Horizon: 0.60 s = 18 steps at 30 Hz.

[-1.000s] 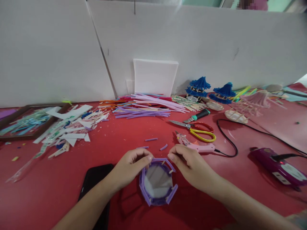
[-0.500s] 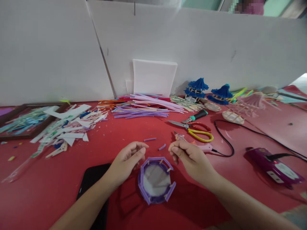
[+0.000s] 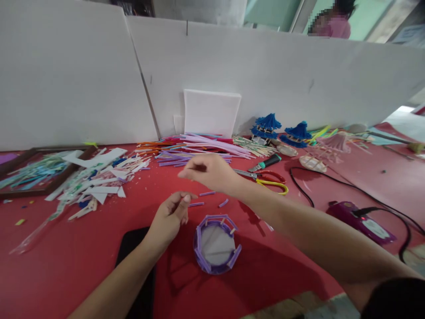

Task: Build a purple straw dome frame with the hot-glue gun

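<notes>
My left hand [image 3: 170, 215] hovers over the red table left of the purple ring-shaped piece, thumb and forefinger pinched together. Anything between those fingertips is too small to make out. Farther forward, my right hand [image 3: 209, 172] is held in front of the purple sticks [image 3: 169, 158], its fingers curled toward the thumb; I cannot see what, if anything, they grip. The ring-shaped piece [image 3: 217, 243] has a pale round base and a railing of short purple sticks on small posts, with a gap at its right. Short purple stick pieces [image 3: 196, 204] lie by my left fingertips and beyond the ring.
Scissors [image 3: 270, 181] and a green-handled cutter [image 3: 265, 163] lie right of centre. A black cord runs to a purple power socket box [image 3: 361, 221]. A black phone [image 3: 134, 248] lies under my left forearm. Blue roofed models [image 3: 266, 128] stand behind; scraps [image 3: 99, 181] are heaped left.
My right hand has swung left and forward from beside the ring, over toward the stick pile. My left hand has shifted slightly left, and a third short purple piece now shows beside it.
</notes>
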Available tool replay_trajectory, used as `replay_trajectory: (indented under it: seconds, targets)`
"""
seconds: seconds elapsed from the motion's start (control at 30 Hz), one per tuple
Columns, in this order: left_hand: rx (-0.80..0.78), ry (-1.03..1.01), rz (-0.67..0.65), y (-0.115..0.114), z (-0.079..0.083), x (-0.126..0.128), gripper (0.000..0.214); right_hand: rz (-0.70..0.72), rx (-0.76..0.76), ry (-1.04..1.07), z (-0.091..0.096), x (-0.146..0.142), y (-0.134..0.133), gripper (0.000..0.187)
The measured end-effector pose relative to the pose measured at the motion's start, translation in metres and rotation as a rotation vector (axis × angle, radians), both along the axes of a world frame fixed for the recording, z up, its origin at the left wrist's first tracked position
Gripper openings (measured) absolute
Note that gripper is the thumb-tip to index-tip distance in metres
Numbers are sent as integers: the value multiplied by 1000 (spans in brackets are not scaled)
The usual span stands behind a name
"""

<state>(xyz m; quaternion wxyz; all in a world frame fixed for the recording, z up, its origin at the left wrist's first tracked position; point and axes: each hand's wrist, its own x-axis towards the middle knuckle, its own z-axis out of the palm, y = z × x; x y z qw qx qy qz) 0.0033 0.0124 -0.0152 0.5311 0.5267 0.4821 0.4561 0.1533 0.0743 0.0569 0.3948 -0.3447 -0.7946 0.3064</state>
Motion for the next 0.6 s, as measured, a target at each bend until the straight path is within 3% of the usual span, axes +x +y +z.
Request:
replay_trajectory:
  seconds: [0.07,0.17,0.23,0.27,0.37,0.4,0.5,0.6]
  targets:
    - [-6,-41,55,0,4,-1,30,86,47,-65,9,-28,16,23]
    - [-12,-94,137,0,9,-1,32,-15,135,-271,11,-59,34,29]
    - [-8,-122,174,0,11,-1,32,9,120,-379,7,-67,41,16]
    - [-6,-132,181,0,10,-1,31,35,108,-409,5,-66,43,10]
    - [-22,-143,164,1,7,1,32,71,101,-419,1,-46,39,51]
    - [-27,-145,156,1,6,1,32,64,103,-406,1,-36,33,48]
    - [-25,-164,164,2,3,3,34,42,90,-402,2,-8,10,15]
    - [-27,-193,197,3,4,2,34,172,24,-456,-1,10,-16,15]
